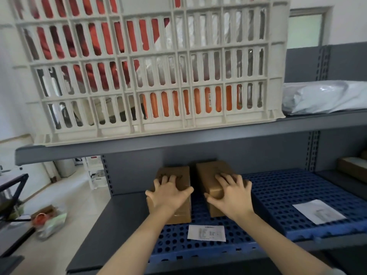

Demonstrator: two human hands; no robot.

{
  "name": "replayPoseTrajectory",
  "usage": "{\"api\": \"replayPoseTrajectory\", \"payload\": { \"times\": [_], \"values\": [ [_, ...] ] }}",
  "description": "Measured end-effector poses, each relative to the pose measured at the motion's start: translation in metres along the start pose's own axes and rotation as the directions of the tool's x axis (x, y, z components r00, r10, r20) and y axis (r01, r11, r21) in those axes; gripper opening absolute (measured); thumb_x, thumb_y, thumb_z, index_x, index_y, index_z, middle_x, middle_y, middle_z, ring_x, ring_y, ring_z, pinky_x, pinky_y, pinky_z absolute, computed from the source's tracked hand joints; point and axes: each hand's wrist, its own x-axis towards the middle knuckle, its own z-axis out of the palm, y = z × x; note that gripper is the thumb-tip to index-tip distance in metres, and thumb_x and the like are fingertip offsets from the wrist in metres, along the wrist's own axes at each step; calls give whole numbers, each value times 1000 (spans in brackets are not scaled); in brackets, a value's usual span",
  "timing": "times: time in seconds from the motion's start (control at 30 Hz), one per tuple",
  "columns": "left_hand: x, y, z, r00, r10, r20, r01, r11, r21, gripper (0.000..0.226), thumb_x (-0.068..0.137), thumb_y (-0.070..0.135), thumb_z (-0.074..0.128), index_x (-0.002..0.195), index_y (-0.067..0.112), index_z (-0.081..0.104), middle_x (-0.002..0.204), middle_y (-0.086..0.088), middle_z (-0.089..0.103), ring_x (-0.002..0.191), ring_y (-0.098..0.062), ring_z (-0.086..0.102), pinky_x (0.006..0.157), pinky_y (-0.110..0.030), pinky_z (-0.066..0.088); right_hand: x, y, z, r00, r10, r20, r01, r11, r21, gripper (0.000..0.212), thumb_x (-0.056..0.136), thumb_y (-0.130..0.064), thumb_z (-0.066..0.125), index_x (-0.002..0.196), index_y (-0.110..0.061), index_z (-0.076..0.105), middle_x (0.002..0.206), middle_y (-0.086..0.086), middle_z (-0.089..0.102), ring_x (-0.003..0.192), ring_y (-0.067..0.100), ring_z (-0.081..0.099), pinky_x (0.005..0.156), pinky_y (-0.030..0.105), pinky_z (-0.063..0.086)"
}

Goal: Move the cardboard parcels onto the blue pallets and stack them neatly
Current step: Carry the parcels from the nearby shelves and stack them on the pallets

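The left hand (168, 192) has its grip spread and clamped over the top of the left parcel (174, 173), thumb and little finger hooked on opposite edges. The right hand (230, 192) does the same on the right parcel (212, 171). Both parcels already sit on the blue pallet (198, 245), close together with a narrow gap.

From where I stand, the left parcel looks the risky one. It sits right at the pallet's left edge, so a sideways nudge could tip it onto the grey shelf (111, 225). The right parcel lies slightly askew, so pushing them together may leave the row crooked. A paper slip (206, 232) lies just in front.

Off to the left, bags (49, 221) lie on the tiled floor. Overhead, a white slatted crate (151, 72) fills the upper shelf beside a grey mailer bag (321, 96). A second pallet (288, 187) continues to the right.
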Motion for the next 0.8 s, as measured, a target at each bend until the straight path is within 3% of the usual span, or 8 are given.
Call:
{"api": "replayPoseTrajectory", "payload": {
  "times": [0.17,0.47,0.6,0.8],
  "values": [
    [-14,-5,2,1000,17,4,-18,1000,15,80,80,73,37,148,31,24,157,4,19,143,-27,12,109,-62,15,-17,-1,-2,999,-11,-39,10,1000,-13,82,70,-79,33,128,-27,60,129,-5,61,113,30,52,89,55,36],
    [-32,-12,-10,1000,22,16,-22,999,-23,79,82,70,40,148,29,23,157,1,19,144,-28,13,110,-64,12,-35,1,-28,995,11,96,-9,1000,-22,99,64,-85,9,145,-32,34,150,-9,37,134,24,30,107,53,20],
    [-40,-13,-20,995,64,-74,-67,996,-52,76,82,67,42,145,28,30,155,0,26,141,-28,20,111,-63,13,-33,1,-44,995,19,97,-22,999,25,105,60,-88,9,146,-32,32,152,-5,34,138,25,26,111,56,15],
    [-63,6,-40,978,158,-140,-167,984,-59,72,84,64,43,145,27,30,152,-1,32,138,-31,26,111,-57,19,-46,1,-86,1000,-1,-1,1,998,60,97,68,-80,11,143,-26,39,147,-4,43,134,22,34,108,45,27]
  ]
}}
